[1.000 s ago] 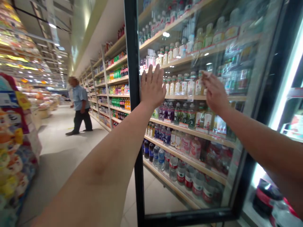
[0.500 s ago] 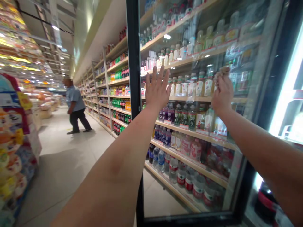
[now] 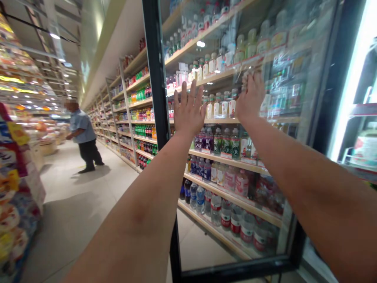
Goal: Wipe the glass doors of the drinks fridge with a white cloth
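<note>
A glass door with a black frame (image 3: 240, 269) stands swung out before me, and bottles show through its pane. My left hand (image 3: 190, 114) lies against the glass near the door's left side, fingers spread, holding nothing. To its right, at about the same height, my right hand (image 3: 251, 96) is closed on a crumpled pale cloth (image 3: 244, 80) and presses it to the pane. Most of the cloth is hidden behind the fingers.
Wooden shelves of bottled drinks (image 3: 141, 129) run away along the aisle. A person in a blue shirt (image 3: 81, 127) is on the pale floor (image 3: 97, 204) farther off. Colourful packages (image 3: 11, 184) stand at the left. A lit cooler with bottles (image 3: 366, 143) is at the right.
My right hand has moved left across the glass with the cloth, closer to my left hand. My left hand stays spread on the pane. The view has shifted slightly; the person has changed stride.
</note>
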The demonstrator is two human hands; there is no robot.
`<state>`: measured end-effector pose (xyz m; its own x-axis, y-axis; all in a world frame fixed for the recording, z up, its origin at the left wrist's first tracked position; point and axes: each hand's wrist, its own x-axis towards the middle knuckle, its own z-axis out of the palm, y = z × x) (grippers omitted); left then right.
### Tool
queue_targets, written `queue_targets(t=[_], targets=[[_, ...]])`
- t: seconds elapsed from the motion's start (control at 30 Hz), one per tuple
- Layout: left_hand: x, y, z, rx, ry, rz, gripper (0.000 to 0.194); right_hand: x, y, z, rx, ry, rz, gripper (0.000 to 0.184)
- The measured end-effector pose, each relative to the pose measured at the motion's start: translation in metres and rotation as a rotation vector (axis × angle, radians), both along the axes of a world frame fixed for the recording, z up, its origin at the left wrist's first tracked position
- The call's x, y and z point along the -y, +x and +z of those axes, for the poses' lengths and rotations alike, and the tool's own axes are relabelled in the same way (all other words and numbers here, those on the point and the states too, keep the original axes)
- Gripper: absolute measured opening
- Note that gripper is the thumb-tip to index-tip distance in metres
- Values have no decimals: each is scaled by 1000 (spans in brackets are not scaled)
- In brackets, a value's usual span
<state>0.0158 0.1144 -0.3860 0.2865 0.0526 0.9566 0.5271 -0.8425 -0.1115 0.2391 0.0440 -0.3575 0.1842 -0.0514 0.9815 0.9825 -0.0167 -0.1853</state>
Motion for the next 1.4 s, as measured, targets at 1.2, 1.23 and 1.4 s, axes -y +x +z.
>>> queue_targets(t=[1.2,1.23,1.4], targets=[[-2,1,1,-3,-27,44,67,9,-43,-69,399,-199,-99,55],[-3,1,2,-1,-24,58,66,7,-41,-69,262,-113,-105,56],[-7,3,2,-4,-35,74,65,9,-40,-75,156,-65,-115,60]])
